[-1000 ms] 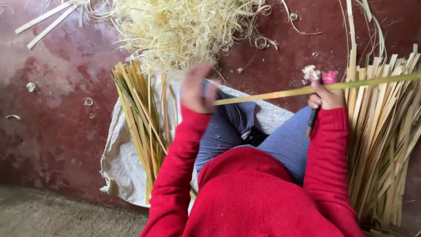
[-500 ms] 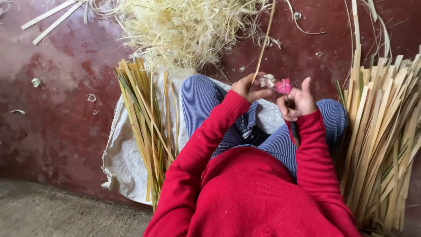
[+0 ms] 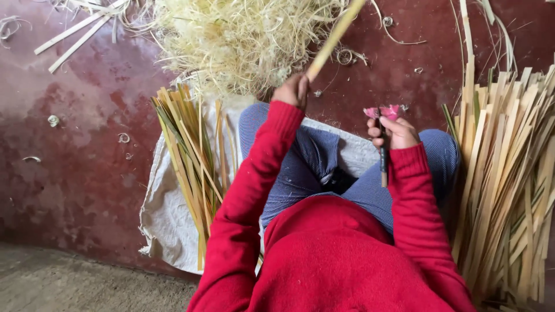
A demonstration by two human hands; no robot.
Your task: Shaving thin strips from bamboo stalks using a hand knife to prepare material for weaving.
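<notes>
My left hand (image 3: 293, 90) grips the lower end of a long pale bamboo strip (image 3: 335, 38) that slants up and to the right over the shavings. My right hand (image 3: 393, 132) is closed around a dark-handled knife (image 3: 383, 157) whose blade points down along my forearm; the fingers are wrapped in pink tape. Both sleeves are red. I sit with knees in blue striped trousers (image 3: 300, 156) on a whitish cloth (image 3: 167, 214).
A heap of pale, curly bamboo shavings (image 3: 243, 40) lies ahead. A bundle of green-yellow strips (image 3: 191, 156) rests on the cloth at my left. A large stack of flat bamboo slats (image 3: 509, 179) stands at my right. The floor (image 3: 75, 115) is dark red.
The strip has swung from lying across my lap to pointing away and up. My left hand moved with it toward the shavings, and my right hand drew back with the knife.
</notes>
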